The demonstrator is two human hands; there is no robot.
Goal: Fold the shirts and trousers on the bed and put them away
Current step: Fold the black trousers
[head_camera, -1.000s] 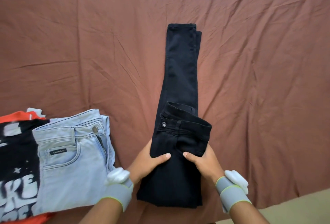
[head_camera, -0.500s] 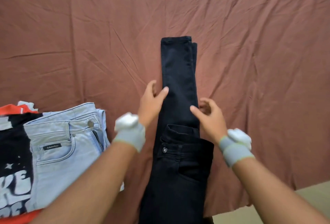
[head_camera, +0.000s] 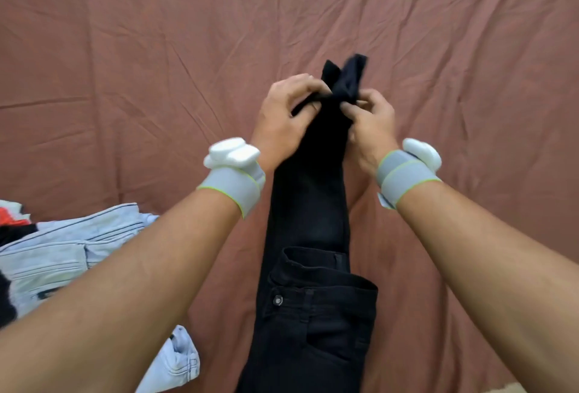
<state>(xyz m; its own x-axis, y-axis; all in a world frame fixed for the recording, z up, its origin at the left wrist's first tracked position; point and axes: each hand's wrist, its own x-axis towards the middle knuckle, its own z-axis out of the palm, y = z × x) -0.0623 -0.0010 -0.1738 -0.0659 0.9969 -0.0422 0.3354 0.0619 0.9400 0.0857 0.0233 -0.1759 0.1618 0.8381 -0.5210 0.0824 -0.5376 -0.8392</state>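
**Black denim pinched at the leg ends by both hands**

Black denim trousers [head_camera: 313, 267] lie lengthwise down the middle of a rumpled reddish-brown bedsheet [head_camera: 125, 63], the waistband with its metal button [head_camera: 277, 300] nearest the camera and the doubled legs running away from it. At the far end the fabric is lifted off the sheet: the left hand [head_camera: 282, 117] grips the left edge of the legs, fingers curled over the cloth with the thumb beneath, and the right hand [head_camera: 369, 123] pinches the right edge between thumb and fingertips. The hem ends stick up above both hands in two dark points. The two hands sit close together, the narrow bunched cloth between them.

Each wrist wears a grey band edged in yellow-green with a white plastic device [head_camera: 232, 151] on top.

To the left, partly under the left forearm, lies a folded pair of light blue jeans [head_camera: 56, 251], and beside it at the frame's edge a red, black and white garment [head_camera: 9, 223], mostly out of view.
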